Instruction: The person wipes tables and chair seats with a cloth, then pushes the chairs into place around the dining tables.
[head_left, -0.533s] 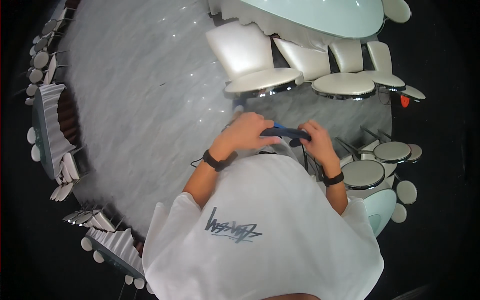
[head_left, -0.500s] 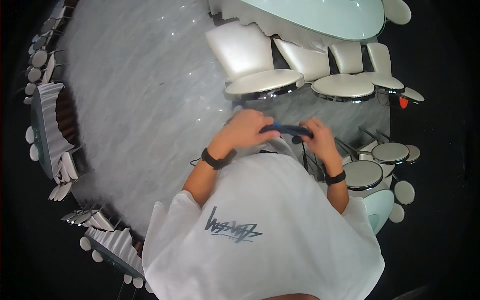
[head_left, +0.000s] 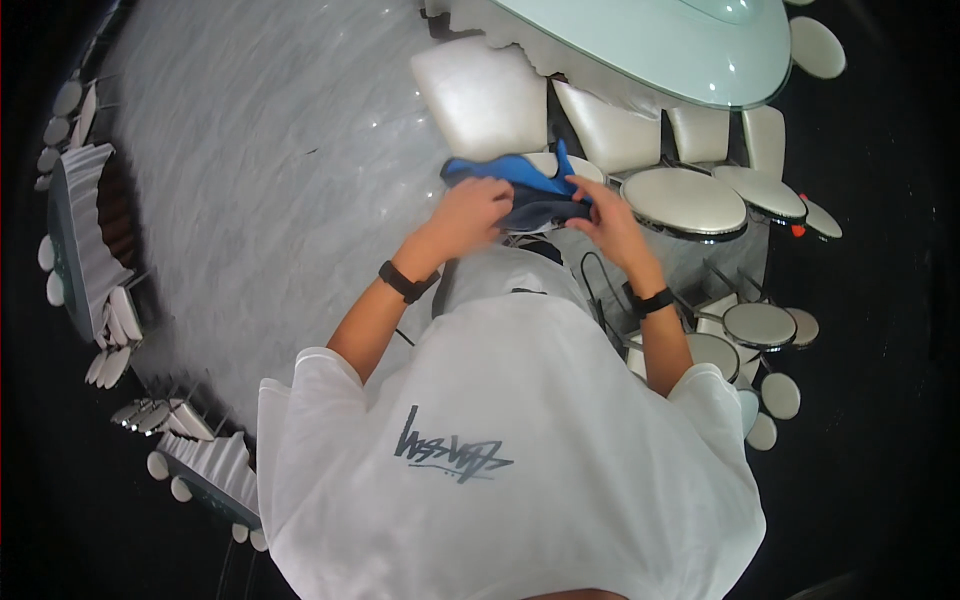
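A soft cloth-like item point(head_left: 545, 207), dark navy with a bright blue side, is spread out between my hands over the nearest chair seat. I cannot make out what kind of item it is. My left hand point(head_left: 474, 212) is closed on its left part, fingers bent over the dark fabric. At the right edge, my right hand point(head_left: 612, 228) holds the item between thumb and fingers, where a narrow blue flap point(head_left: 563, 160) stands up. The item hides most of the chair seat point(head_left: 580, 167) behind it.
White chairs with round seats point(head_left: 683, 198) line a glass-topped table point(head_left: 660, 50) ahead. More round-seated chairs point(head_left: 760, 325) stand close on my right. Grey floor point(head_left: 260, 200) stretches to the left, with another draped table point(head_left: 85, 240) beyond. A dark cable loop point(head_left: 590, 275) hangs near my right wrist.
The item was a narrow dark roll close to my body; now it is opened out, showing its blue side. Both hands have moved forward, away from my body.
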